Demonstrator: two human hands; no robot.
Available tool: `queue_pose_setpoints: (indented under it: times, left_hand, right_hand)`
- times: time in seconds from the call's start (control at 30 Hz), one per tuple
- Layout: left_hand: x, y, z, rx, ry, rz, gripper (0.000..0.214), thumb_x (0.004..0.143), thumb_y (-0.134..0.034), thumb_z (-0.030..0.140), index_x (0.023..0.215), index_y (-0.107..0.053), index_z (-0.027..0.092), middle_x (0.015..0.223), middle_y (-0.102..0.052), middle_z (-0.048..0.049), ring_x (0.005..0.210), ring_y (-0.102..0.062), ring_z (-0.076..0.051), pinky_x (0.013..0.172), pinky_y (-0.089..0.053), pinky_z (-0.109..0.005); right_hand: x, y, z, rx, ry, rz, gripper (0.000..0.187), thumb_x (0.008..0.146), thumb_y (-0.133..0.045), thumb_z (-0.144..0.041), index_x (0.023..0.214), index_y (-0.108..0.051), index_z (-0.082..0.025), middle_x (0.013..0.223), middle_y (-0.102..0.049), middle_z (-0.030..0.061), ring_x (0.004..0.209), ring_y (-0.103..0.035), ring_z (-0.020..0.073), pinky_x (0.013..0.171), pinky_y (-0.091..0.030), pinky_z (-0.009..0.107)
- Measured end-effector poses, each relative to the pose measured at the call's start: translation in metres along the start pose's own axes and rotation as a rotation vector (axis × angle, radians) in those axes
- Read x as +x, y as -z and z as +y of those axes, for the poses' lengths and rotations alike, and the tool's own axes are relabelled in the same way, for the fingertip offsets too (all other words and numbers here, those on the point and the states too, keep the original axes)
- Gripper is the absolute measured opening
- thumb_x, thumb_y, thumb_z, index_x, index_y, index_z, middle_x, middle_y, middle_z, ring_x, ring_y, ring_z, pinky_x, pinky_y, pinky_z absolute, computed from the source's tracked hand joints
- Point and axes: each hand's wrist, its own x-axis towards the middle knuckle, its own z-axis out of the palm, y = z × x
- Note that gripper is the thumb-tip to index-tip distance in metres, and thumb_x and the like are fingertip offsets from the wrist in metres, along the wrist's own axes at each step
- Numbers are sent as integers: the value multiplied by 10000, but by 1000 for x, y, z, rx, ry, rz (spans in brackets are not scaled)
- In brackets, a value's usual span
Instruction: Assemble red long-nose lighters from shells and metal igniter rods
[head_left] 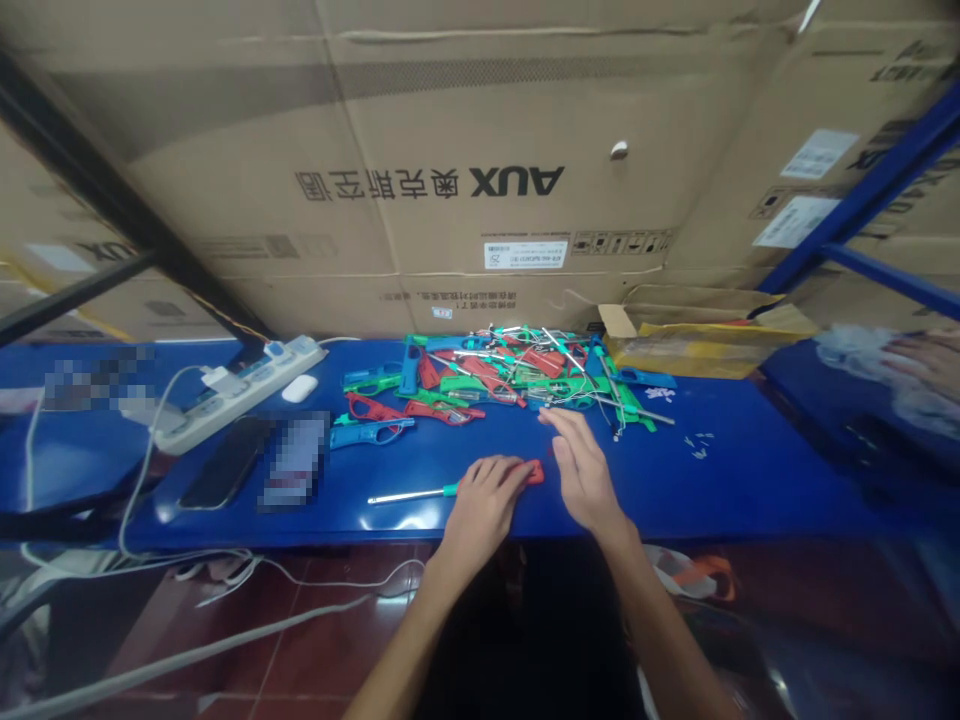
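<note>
Under my left hand (489, 492), whose fingers curl over it, a long-necked lighter (534, 473) lies near the table's front edge. Its red end shows on the right; a green collar and metal tube stick out to the left. My right hand (581, 478) is just right of it, fingers stretched out and thumb a little apart, with nothing visible in it. Beyond both hands is a jumbled heap of lighter parts (487, 380): red, green and blue handle shells, metal tubes and thin wires. A blue shell (371, 431) lies at the heap's left front.
On the blue table (675, 500) sit a white power strip (240, 395), a dark phone (227, 462) and a white case (300, 388). Tiny white pieces (699, 447) lie right. An open carton (690, 345) stands at the back. Another person's hand (926, 355) shows far right.
</note>
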Motion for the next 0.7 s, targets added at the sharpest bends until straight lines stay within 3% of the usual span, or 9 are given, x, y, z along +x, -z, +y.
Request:
queue_pose_setpoints:
  times: [0.1,0.27,0.43,0.5,0.63,0.7]
  left_hand:
    - [1,1,0,-2,-2,-8,330,1054,-480,199,1370,-560,245,1315,-645,-73,1211,-575,-219,1029,-455,-408]
    - [0,1,2,34,5,-36,376,1023,-512,153,1387,-540,240,1336,-628,-73,1238,-550,-244,1052,-438,-428]
    - [0,1,4,-3,22,-61,402,1027,-488,138,1413,-515,245,1356,-612,-61,1234,-538,-245,1054,-426,-422]
    - [0,2,4,-13,26,-59,393,1033,-477,142,1412,-513,242,1358,-608,-59,1233,-535,-236,1052,-425,-412]
    - [-1,3,3,-6,19,-71,414,1026,-487,143,1430,-497,236,1351,-608,-59,1224,-531,-240,1059,-422,-415]
    - [-1,3,2,-9,11,-73,435,1016,-498,134,1439,-491,235,1354,-603,-61,1231,-527,-242,1061,-423,-417]
  right_hand:
    - [0,3,1,3,86,-81,483,1046,-430,-165,1508,-486,-292,1167,-717,71,1084,-678,199,929,-568,391]
    - [0,-7,5,-144,249,165,369,952,-648,-150,1288,-689,-299,875,-757,14,759,-673,183,826,-560,394]
    - [-3,-6,0,-53,35,17,461,1042,-422,-158,1472,-535,-275,1064,-721,78,996,-665,213,839,-572,393]
    - [-4,-4,-1,-30,-6,-10,468,1046,-419,-162,1486,-517,-285,1069,-714,69,980,-677,198,843,-577,372]
    - [-5,-8,6,-33,8,145,330,974,-616,-180,1272,-690,-302,927,-710,26,828,-682,176,776,-581,327]
    - [-4,-13,13,-26,-8,173,298,996,-576,-201,1254,-695,-290,973,-718,42,863,-685,184,756,-586,327]
